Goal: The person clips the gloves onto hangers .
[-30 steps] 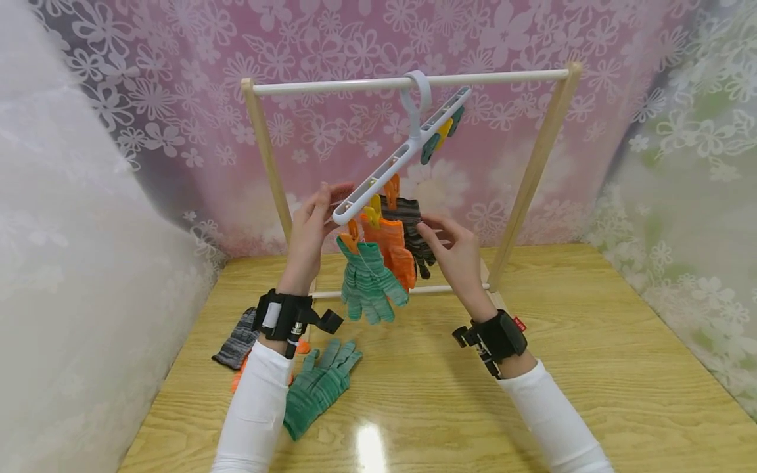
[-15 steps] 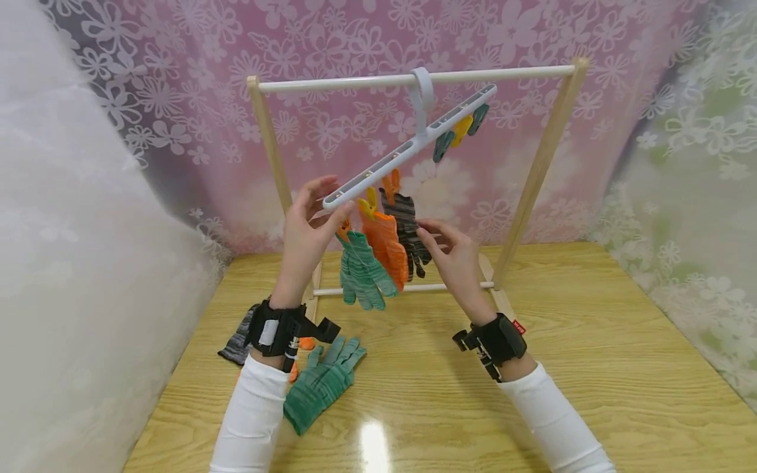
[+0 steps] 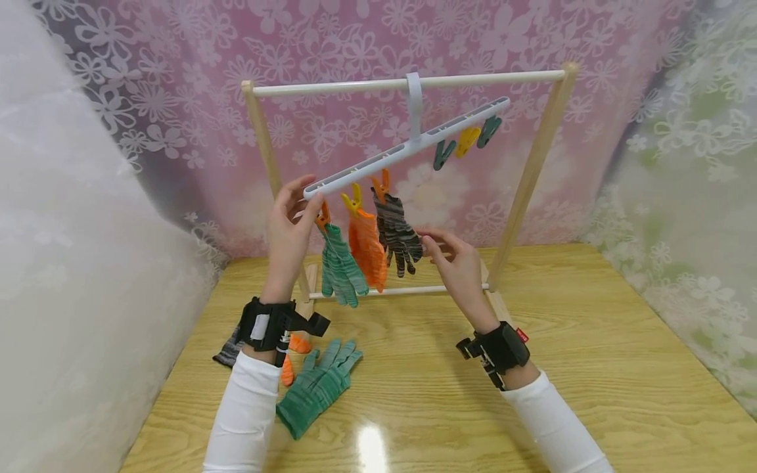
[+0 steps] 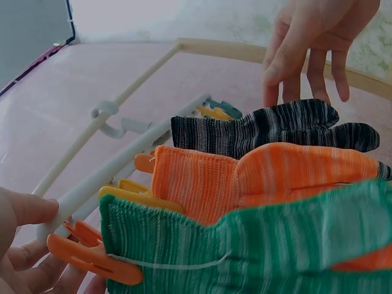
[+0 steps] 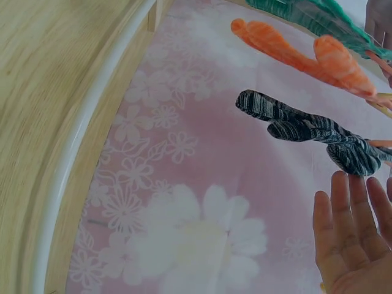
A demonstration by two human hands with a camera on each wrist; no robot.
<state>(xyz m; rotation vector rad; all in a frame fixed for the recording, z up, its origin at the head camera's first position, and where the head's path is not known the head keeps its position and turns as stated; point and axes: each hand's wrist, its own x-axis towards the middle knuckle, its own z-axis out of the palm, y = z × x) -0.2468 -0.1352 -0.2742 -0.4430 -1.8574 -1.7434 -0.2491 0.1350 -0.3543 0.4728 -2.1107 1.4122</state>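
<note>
Your left hand [image 3: 288, 226] has thumb and fingertips curled round the low end of the white clip hanger [image 3: 408, 146], pinching it; the left wrist view shows a thumb [image 4: 27, 208] lying on the bar beside the orange clip [image 4: 92, 254]. Your right hand [image 3: 457, 259] is relaxed, fingers [image 5: 349, 226] straight and slightly apart, holding nothing, just beside the striped black glove [image 3: 397, 231] w/o clearly touching it.

Done so far, judging by how things lie: 3 gloves are clipped on the hanger's lower half, i.e. green glove [image 3: 340, 266] nearest your left hand, orange glove [image 3: 367, 246] in the middle, striped black glove on the far side. All 3 hang free, fingers down.

Left to do, as I read it: 3 clips on the raised half are bare, namely a green clip [image 3: 442, 155], a yellow clip [image 3: 467, 140] and another green one beside it. 3 loose gloves lie on the table [image 3: 532, 394] by your left forearm: a green one [image 3: 316, 387], an orange one [image 3: 288, 368] mostly hidden by the sleeve, and a grey striped one [image 3: 227, 351] at the edge. So approx. halfway.

The hanger hooks over the white top rail [image 3: 331, 86] of the wooden rack [image 3: 535, 164] and tilts, loaded end down.
</note>
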